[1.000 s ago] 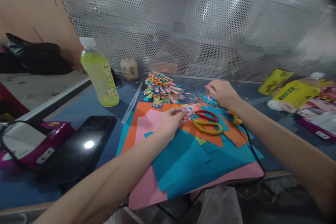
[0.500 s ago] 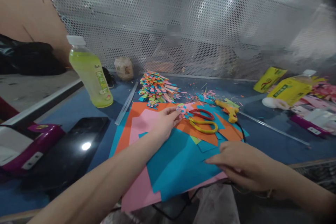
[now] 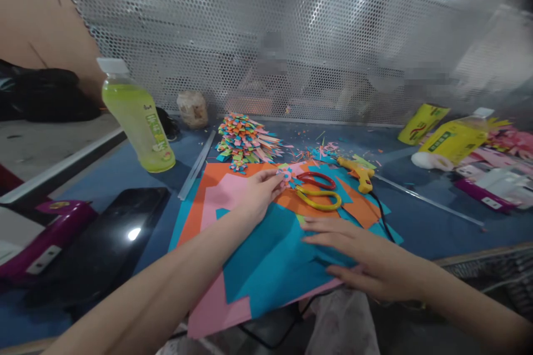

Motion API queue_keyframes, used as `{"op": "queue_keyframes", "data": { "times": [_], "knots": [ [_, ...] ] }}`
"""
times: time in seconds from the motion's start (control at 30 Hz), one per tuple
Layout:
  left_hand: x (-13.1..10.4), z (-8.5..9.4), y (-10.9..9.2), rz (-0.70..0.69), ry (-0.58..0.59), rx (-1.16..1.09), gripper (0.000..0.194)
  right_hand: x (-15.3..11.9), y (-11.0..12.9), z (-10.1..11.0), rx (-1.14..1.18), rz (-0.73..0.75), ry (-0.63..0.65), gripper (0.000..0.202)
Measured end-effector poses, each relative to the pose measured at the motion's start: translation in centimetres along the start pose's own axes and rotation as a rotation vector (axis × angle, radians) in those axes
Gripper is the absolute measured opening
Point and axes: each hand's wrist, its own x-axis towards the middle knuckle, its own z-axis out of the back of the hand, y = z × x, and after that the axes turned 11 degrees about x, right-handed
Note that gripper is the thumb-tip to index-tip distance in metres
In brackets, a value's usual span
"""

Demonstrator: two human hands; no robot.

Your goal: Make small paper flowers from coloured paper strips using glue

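Observation:
My left hand [image 3: 262, 191] is closed, its fingertips pinching a small paper flower [image 3: 288, 176] in pink and blue. Right beside the flower lie scissors with one red and one yellow handle [image 3: 322, 203]; their blades are hidden. My right hand [image 3: 353, 252] is open, fingers spread above the blue paper sheet [image 3: 266, 266], with nothing in it. Under the blue sheet are a pink sheet [image 3: 216, 310] and an orange sheet [image 3: 195, 211]. Behind my left hand stands a cone-shaped pile of many-coloured paper strips [image 3: 245, 138], with another small flower [image 3: 238, 166] at its foot.
A yellow glue gun [image 3: 358, 173] and a clear glue stick [image 3: 433, 199] lie right of the scissors. Paper scraps [image 3: 322, 151] are scattered behind. On the left are a green drink bottle [image 3: 139, 122], more glue sticks [image 3: 197, 166], a phone [image 3: 120, 238] and a purple stapler-like object [image 3: 54, 244].
My right hand has moved left over the blue sheet, and its fingers have spread out. My left hand still pinches the flower in the same place.

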Motion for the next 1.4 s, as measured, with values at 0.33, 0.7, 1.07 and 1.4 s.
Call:
{"op": "queue_keyframes", "data": {
  "times": [0.33,0.7,1.07,1.4],
  "knots": [
    [0.0,0.0,0.0,-0.006,0.008,0.014,0.007,0.3,1.0,-1.4,0.16,-0.018,0.054,0.043],
    [0.0,-0.1,-0.1,-0.015,0.013,0.012,0.008,1.0,0.8,-2.6,0.098,0.066,0.079,0.041],
    [0.0,0.0,-0.1,-0.017,-0.002,0.027,0.007,0.3,-1.0,-1.1,-0.21,-0.056,-0.227,0.028],
    [0.2,0.1,-0.1,-0.012,0.019,0.032,0.006,-1.1,-2.2,0.4,-0.12,0.058,-0.123,0.021]
  ]
}}
